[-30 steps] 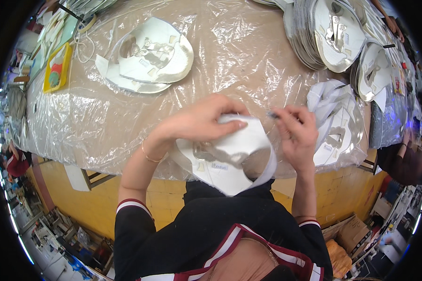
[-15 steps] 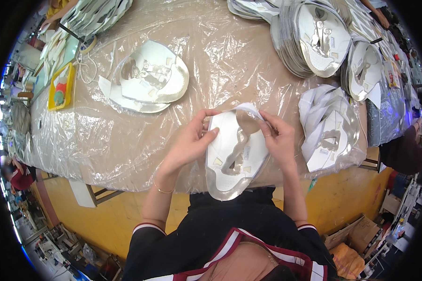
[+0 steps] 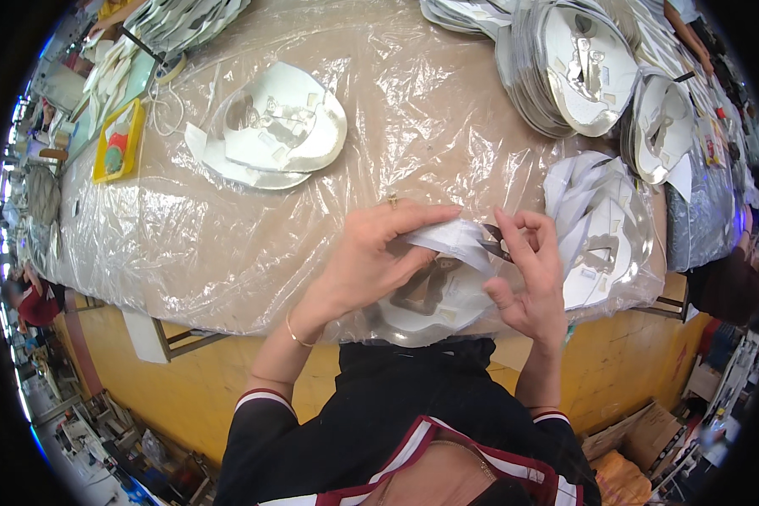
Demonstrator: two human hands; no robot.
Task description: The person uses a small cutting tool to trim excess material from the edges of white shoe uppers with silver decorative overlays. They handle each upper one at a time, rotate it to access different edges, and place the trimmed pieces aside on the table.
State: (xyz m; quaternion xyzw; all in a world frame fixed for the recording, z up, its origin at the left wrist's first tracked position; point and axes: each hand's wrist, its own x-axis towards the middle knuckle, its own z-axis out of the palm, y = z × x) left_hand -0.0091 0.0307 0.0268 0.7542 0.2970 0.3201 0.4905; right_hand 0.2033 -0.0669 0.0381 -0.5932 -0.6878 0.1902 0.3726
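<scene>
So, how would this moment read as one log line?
Left hand: holding white piece | Right hand: holding dark tool near piece's edge | Upper left: yellow tray | Upper right: stacked pieces

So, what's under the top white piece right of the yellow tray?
Another white piece peeks out below and left of the top piece; clear plastic shows around them. The rest underneath is covered; more layers may hide there.

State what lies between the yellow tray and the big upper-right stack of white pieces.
In the head view, between the yellow tray and the stack lie a pale cord, overlapping white cut pieces and clear plastic sheeting.
</scene>
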